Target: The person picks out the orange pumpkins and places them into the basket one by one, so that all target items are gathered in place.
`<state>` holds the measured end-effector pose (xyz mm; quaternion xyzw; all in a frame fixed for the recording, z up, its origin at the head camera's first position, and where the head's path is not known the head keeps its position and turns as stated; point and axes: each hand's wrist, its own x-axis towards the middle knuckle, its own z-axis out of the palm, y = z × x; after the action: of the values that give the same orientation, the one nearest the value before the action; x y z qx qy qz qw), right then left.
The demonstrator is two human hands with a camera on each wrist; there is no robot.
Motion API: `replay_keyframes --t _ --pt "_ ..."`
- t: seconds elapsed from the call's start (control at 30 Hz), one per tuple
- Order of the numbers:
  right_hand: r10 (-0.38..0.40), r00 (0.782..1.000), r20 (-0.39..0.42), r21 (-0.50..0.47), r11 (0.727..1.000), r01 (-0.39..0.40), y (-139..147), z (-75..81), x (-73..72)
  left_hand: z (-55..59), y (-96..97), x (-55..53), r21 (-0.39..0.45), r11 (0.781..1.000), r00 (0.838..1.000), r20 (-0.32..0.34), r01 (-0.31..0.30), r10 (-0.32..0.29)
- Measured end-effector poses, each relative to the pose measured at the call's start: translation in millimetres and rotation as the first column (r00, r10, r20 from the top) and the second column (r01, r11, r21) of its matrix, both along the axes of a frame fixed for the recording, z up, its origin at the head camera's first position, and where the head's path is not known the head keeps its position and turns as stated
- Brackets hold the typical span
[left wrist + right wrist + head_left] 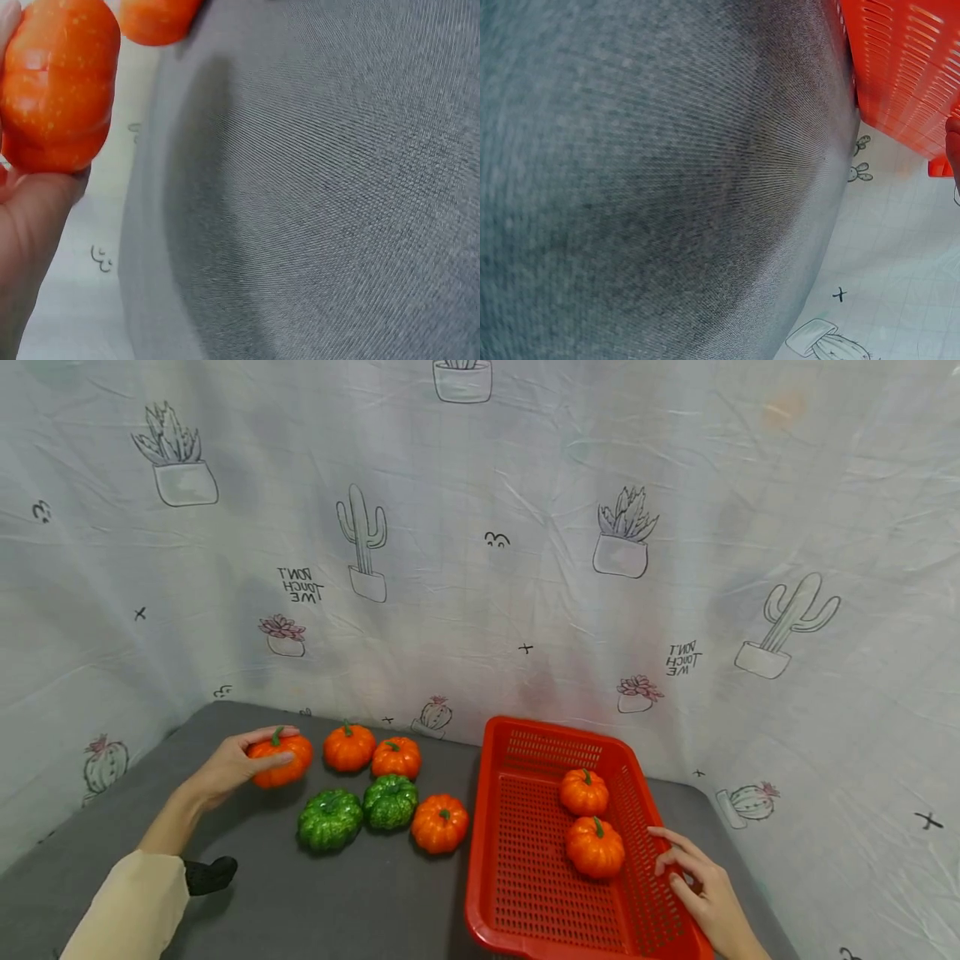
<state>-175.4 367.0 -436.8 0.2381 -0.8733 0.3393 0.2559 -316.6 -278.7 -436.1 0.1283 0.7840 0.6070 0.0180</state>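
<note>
My left hand (238, 766) grips an orange toy pumpkin (294, 762) with a green stem, thumb on the near side and fingers over the far side. In the left wrist view this pumpkin (61, 86) is held up over the grey cloth, its shadow beside it. At the right, my right hand (705, 885) holds the side rim of a red plastic basket (480, 860), fingers reaching over the edge. A fingertip (953, 142) shows against the basket's outer wall in the right wrist view. Inside the basket lie two orange pumpkins, one farther back (584, 792) and one nearer (595, 848).
Between the left hand and the basket sit more orange pumpkins (348, 748) (396, 758) (440, 824) and two green glittery ones (330, 820) (391, 802). They stand on a grey cloth-covered table (360, 910). A white curtain (465, 635) with cactus drawings hangs behind the table.
</note>
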Motion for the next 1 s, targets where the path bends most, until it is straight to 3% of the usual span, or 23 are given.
replay_keyframes --t 0.27,0.37,0.63,0.83,1.0 --pt "-0.009 1.0 0.011 -0.002 1.0 0.009 -0.3 0.0 0.1 19.4 0.8 12.2 0.015 0.99 0.99 -0.003 -0.139 0.139" --pt "-0.016 1.0 0.014 0.001 1.0 0.016 -0.6 0.4 0.4 28.1 9.6 17.9 0.021 0.987 0.987 -0.007 -0.16 0.16" --pt "0.004 1.0 -0.003 0.001 1.0 -0.004 0.3 -1.2 -0.4 49.8 38.3 32.7 -0.006 0.995 0.995 -0.025 -0.097 0.097" --pt "0.009 1.0 -0.008 0.007 1.0 -0.009 0.2 -0.8 0.3 54.5 45.8 39.7 0.032 0.999 0.999 -0.045 -0.028 0.03" --pt "0.003 1.0 0.009 0.009 1.0 -0.003 -1.3 1.5 1.4 57.9 47.4 44.9 0.016 0.999 0.997 -0.075 0.033 -0.032"
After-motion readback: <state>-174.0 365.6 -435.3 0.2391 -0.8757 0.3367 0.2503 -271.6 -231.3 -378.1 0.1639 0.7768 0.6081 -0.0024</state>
